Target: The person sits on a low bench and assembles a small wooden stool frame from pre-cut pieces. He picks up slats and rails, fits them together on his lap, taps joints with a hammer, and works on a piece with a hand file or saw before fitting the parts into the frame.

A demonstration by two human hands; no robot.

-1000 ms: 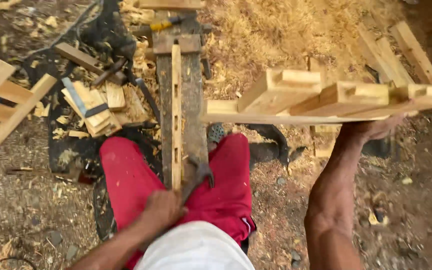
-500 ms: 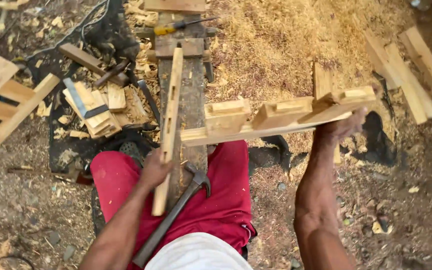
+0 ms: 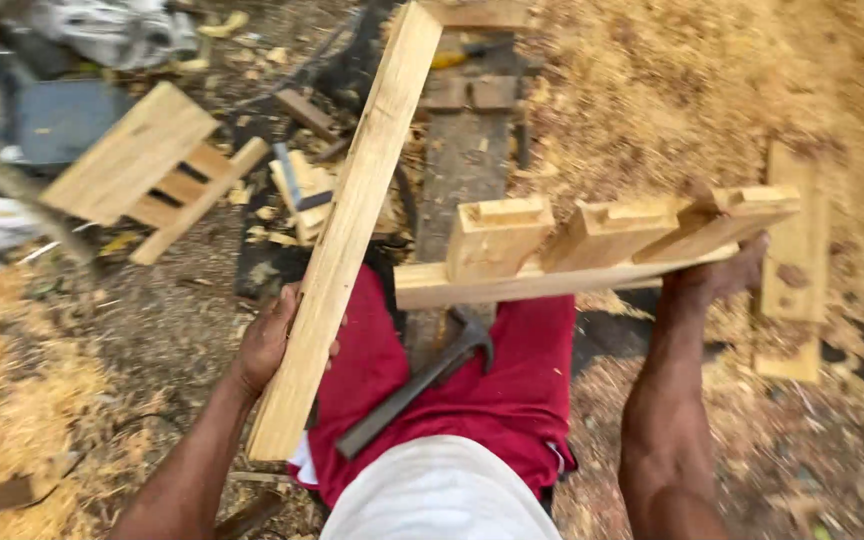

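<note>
My left hand (image 3: 270,340) grips a long pale wooden plank (image 3: 352,220) near its lower end; the plank slants up toward the top of the view. My right hand (image 3: 722,272) holds from below a wooden slat with three blocks fixed on it (image 3: 592,245), stretched across a dark work bench (image 3: 467,160). A claw hammer (image 3: 422,380) lies on my lap, on red shorts, between the two hands, touched by neither.
A slatted wooden frame (image 3: 147,170) lies at the left. Offcut blocks (image 3: 302,190) sit beside the bench. Sawdust (image 3: 672,90) covers the ground at the upper right, and another plank piece (image 3: 797,260) lies at the right. A screwdriver (image 3: 467,52) rests at the bench's far end.
My left hand let go of the hammer, took the long plank off the bench and swung it left and up. The block slat moved left, closer to me.
</note>
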